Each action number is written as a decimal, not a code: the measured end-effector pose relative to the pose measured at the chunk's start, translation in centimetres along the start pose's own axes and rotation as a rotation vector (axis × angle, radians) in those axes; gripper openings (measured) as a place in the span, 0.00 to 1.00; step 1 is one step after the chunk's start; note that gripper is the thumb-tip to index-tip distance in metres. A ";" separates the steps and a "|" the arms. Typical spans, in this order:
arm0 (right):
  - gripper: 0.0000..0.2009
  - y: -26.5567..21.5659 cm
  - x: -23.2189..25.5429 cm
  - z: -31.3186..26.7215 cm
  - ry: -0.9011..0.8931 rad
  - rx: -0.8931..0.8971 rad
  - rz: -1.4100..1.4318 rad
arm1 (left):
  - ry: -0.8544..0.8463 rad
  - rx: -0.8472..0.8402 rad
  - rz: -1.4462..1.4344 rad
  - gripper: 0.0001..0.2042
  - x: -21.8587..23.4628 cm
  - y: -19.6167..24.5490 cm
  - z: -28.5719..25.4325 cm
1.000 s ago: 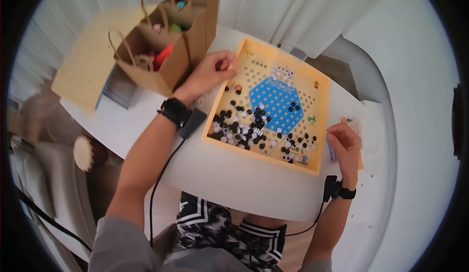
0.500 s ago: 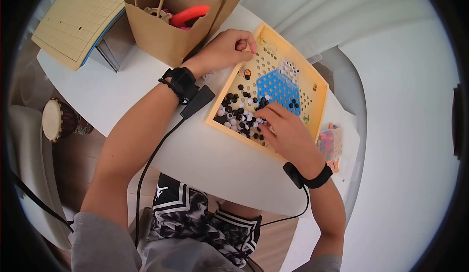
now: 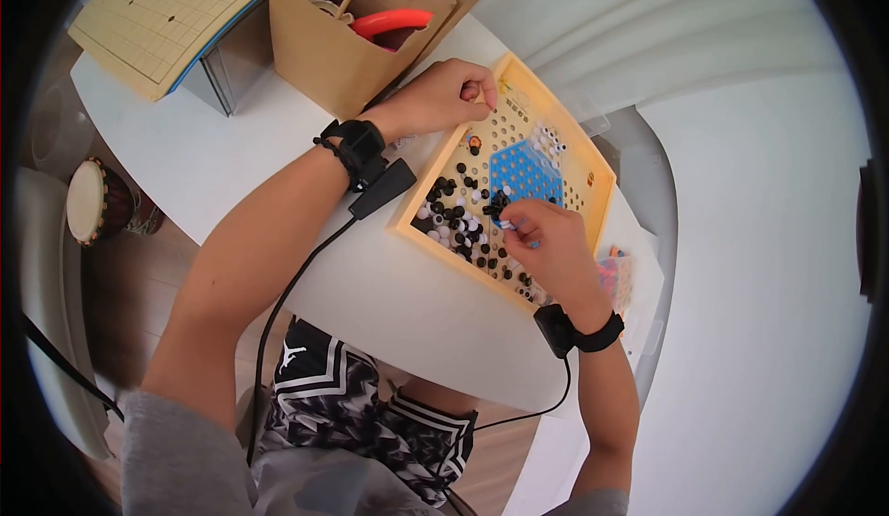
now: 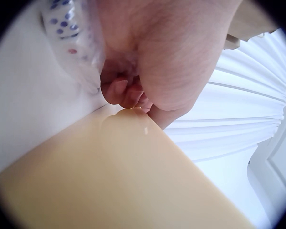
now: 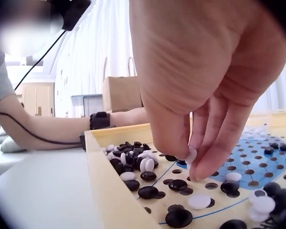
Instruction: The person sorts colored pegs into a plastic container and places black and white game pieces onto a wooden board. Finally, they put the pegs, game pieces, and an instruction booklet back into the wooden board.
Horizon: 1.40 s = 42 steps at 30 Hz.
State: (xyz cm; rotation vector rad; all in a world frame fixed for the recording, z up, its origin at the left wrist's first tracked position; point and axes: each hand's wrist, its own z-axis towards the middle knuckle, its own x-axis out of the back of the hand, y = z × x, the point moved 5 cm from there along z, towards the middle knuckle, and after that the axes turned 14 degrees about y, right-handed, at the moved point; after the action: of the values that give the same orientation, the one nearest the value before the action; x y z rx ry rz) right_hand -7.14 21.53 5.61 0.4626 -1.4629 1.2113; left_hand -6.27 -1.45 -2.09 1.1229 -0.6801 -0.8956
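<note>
My left hand [image 3: 443,97] rests on the left rim of a yellow tray [image 3: 429,181]; the left wrist view has its curled fingers touching the edge of the tray [image 4: 100,176]. Over the tray, my right hand [image 3: 554,243] pinches a white piece [image 5: 191,155] between thumb and fingertips, just above the holed surface in the right wrist view. Black and white pieces lie heaped [image 5: 128,157] in the near-left corner. A blue hexagonal board [image 3: 523,169] sits mid-tray, partly hidden by the right hand. Single pieces, such as a white one [image 5: 199,201], lie near the fingertips.
Brown paper bags [image 3: 347,62] stand behind my left forearm, beside a folded grid board [image 3: 176,20]. Right of the tray is a clear packet of coloured bits [image 3: 616,280]. White pieces [image 3: 548,144] sit in a clear tray section. A drum [image 3: 88,203] stands at the left.
My right hand has come from the tray's right side to over the pieces, and now pinches a white one. The left hand has stayed at the left rim. The head view has shifted.
</note>
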 end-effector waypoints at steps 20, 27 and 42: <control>0.09 10.7 5.6 5.5 0.324 -0.330 0.407 | 0.004 0.002 0.022 0.04 0.1 0.2 0.1; 0.08 9.8 6.1 0.8 0.295 -0.344 0.305 | 0.015 -0.011 0.032 0.02 0.0 0.4 0.0; 0.09 1.4 0.5 -0.9 -0.058 -0.078 0.090 | -0.007 -0.013 0.019 0.04 0.1 0.4 0.1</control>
State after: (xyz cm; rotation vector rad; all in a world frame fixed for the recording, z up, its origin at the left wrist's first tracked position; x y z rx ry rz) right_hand -7.97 23.00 5.32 0.3856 -1.5885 1.2153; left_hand -6.23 -1.50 -1.71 1.1007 -0.6890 -0.8873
